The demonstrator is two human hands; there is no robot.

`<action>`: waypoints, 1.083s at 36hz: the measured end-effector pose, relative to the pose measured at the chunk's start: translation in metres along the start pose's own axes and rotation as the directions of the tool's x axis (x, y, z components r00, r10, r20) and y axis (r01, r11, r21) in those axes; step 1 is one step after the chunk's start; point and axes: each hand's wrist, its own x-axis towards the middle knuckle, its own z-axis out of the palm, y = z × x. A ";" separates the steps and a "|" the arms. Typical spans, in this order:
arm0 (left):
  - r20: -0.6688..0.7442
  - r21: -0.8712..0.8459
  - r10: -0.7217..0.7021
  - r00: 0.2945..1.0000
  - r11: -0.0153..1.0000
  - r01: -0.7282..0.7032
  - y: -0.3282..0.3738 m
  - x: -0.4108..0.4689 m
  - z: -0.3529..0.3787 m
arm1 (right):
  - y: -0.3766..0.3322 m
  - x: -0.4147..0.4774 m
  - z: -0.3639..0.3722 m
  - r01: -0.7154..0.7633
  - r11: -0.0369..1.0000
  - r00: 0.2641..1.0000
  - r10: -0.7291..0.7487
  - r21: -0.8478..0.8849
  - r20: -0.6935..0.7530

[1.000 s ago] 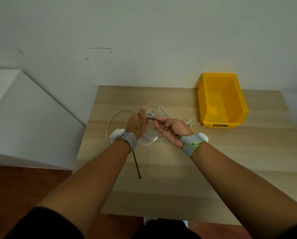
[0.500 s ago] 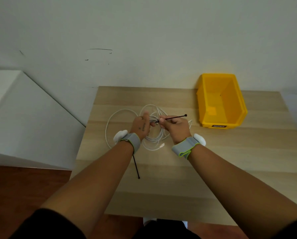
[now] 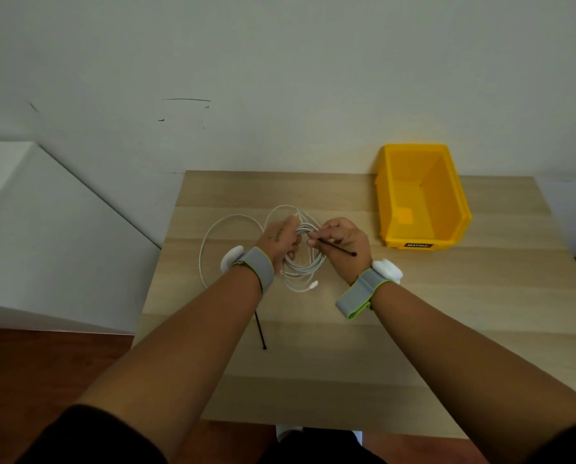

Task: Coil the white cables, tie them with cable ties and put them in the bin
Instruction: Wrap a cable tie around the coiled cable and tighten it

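A coil of white cable point(image 3: 301, 274) hangs between my hands above the middle of the wooden table. My left hand point(image 3: 278, 241) grips the bunched strands at the coil's top. My right hand point(image 3: 343, 241) pinches a black cable tie point(image 3: 337, 247) against that bunch; the tie's free end sticks out to the right over my knuckles. A second white cable point(image 3: 209, 241) lies in a loose loop on the table to the left. Another black cable tie point(image 3: 260, 331) lies on the table, partly under my left forearm. The yellow bin point(image 3: 422, 195) stands open at the back right.
The wooden table point(image 3: 447, 313) stands against a pale wall. A white cabinet point(image 3: 29, 229) sits to the left of the table. The floor below is reddish brown.
The tie's free end has swung from pointing right and slightly up to pointing down to the right. My right hand has turned closer over the coil. My left hand stays put.
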 end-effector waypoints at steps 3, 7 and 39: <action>-0.025 -0.010 0.040 0.999 0.999 -0.040 0.004 0.003 0.001 | -0.005 0.000 0.000 -0.052 0.994 0.997 0.057 0.097 -0.053; -0.086 0.018 0.159 0.983 0.987 -0.159 0.005 0.002 0.000 | -0.010 0.006 -0.008 -0.013 0.999 0.994 0.017 0.034 -0.107; -0.164 0.468 0.502 0.849 0.797 -0.381 0.004 -0.012 0.014 | 0.005 0.017 -0.018 -0.229 0.971 0.973 0.226 0.073 0.048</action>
